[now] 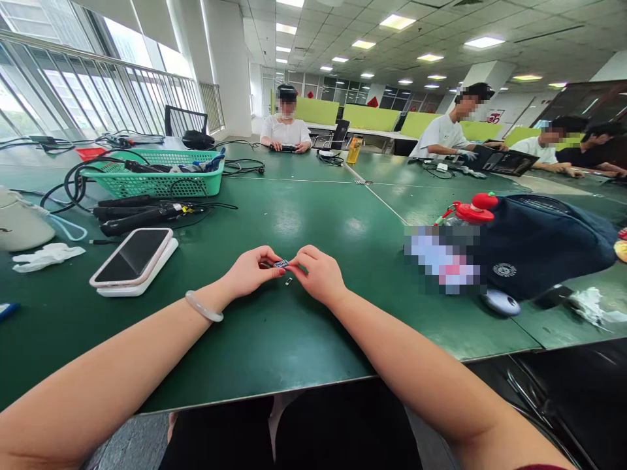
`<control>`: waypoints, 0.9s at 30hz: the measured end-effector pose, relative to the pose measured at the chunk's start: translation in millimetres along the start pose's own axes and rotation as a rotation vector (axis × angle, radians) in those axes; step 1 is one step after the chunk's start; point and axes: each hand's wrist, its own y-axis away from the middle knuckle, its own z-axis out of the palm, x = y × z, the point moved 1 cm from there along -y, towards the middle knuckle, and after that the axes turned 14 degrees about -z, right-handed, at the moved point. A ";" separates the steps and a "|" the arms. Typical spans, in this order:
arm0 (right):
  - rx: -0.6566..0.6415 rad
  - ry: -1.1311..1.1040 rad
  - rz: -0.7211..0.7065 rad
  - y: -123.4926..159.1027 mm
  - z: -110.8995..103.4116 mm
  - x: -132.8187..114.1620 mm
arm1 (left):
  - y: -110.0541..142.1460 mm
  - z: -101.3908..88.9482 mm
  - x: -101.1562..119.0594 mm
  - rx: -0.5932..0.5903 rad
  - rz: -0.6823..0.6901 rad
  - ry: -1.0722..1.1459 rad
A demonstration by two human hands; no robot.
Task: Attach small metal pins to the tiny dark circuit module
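Just above the green table (313, 339), a small blue board-like piece with pale markings (281, 264), perhaps a circuit board, sits between my two hands. Thumb and fingers of my left hand (255, 271) pinch it from the left; a pale bangle circles that wrist. My right hand (317, 274) is closed too, its fingertips meeting at the right edge of the piece. Whether those fingertips hold anything else is hidden. Below them on the tabletop lies a tiny white and dark part (289, 281), touched by neither hand.
To the left are a phone (140, 251) on a white box, black cables and handles (137, 214), and a green basket (161, 186). A dark blue bag (548, 241) and a red-lidded bottle (473, 210) stand right. Several people sit or work across the table.
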 end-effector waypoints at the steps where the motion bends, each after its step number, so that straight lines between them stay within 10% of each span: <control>1: 0.008 -0.007 -0.005 -0.1 -0.4 -0.2 | 0.2 -0.1 0.2 -0.008 0.001 0.012; 13: 0.036 -0.046 -0.072 -1.7 -5.1 -2.5 | 4.3 -1.1 5.1 -0.130 -0.026 0.237; 27: -0.361 -0.221 0.059 1.3 6.0 8.6 | 1.4 -1.7 4.7 -0.012 -0.072 0.095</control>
